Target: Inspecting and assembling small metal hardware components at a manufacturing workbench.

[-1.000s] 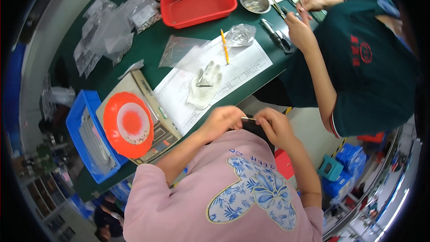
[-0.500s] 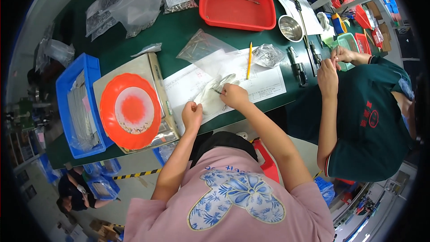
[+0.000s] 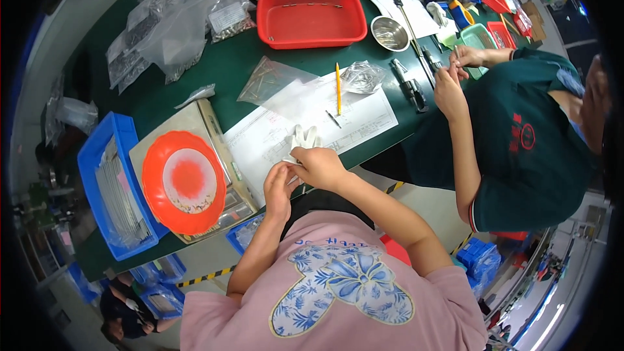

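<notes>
Over the sheet's near edge, my two hands meet around a white glove, whose fingers point away from me. My left hand is closed at the glove's near end, its fingertips partly covered. From the right, my right hand grips the glove across its middle and hides much of it. Beneath is a printed drawing sheet. On it lie a short thin dark rod, a yellow pencil and a clear bag of small metal parts. Another clear bag with thin pins overlaps the sheet's far edge.
Left are a scale bearing an orange dish and a blue tray. Beyond stand a red basin, a metal bowl and bagged parts. A co-worker works close on my right.
My right hand has moved left and nearer to me, joining my left hand at the glove. The thin dark rod, earlier at my right fingertips, now lies on the sheet. The view has shifted.
</notes>
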`<state>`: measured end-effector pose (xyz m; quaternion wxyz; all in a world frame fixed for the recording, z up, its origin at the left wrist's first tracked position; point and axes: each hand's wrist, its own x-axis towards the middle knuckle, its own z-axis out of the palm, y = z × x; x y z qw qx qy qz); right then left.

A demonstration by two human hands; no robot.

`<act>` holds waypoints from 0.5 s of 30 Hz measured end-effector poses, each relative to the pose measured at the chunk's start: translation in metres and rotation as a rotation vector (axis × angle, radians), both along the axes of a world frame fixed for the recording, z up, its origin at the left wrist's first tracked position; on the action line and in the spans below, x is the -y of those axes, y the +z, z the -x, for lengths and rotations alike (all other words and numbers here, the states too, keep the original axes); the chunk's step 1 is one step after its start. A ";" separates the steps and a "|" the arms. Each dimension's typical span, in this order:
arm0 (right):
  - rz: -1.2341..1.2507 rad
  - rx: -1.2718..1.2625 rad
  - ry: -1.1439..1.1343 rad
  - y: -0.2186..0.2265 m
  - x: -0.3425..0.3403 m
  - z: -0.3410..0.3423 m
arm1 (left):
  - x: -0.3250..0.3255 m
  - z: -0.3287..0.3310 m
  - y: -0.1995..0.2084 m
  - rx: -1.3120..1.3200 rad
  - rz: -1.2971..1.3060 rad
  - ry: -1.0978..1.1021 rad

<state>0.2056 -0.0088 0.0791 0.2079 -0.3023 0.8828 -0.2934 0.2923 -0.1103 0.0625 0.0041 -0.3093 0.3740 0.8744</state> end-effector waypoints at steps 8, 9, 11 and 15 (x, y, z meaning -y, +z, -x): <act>0.018 -0.208 -0.102 0.021 -0.016 -0.035 | -0.004 -0.018 -0.005 -0.131 0.475 -0.068; 0.067 -0.222 -0.125 0.025 -0.020 -0.039 | 0.002 -0.021 -0.009 -0.185 0.909 -0.395; 0.123 -0.233 -0.068 0.035 -0.026 -0.056 | 0.004 -0.020 -0.010 -0.121 1.132 -0.844; 0.224 -0.159 -0.102 0.051 -0.044 -0.090 | -0.008 -0.015 0.034 -0.248 0.834 -0.487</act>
